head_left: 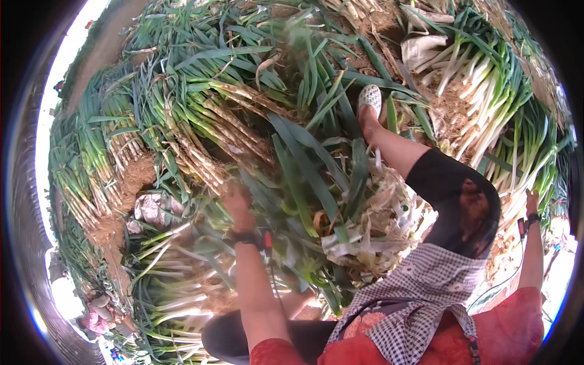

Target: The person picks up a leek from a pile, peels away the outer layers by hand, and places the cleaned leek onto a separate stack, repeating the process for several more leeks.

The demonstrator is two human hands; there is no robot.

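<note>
My left hand [237, 204] reaches to the root ends of a bundle of long green onions [194, 164] with soil-stained stalks. Motion smears its fingers, so a hold on a stalk cannot be made out. Far out on the right, my right hand [532, 201] is beside white-stalked green onions [514, 143]. It shows small near the picture's rim, and its finger pose is unclear. Both wrists wear dark bands. Between my arms lies a heap of loose green leaves [304, 164] and pale peeled skins [383, 225].
Unpeeled green onions [97, 176] spread over the left and far ground. White-stalked ones [167, 286] lie at lower left, near my folded leg. My other leg [450, 188] stretches forward through the leaves. Pale crumpled sacking [423, 52] lies at far right, with another wrapped bundle [158, 210] at left.
</note>
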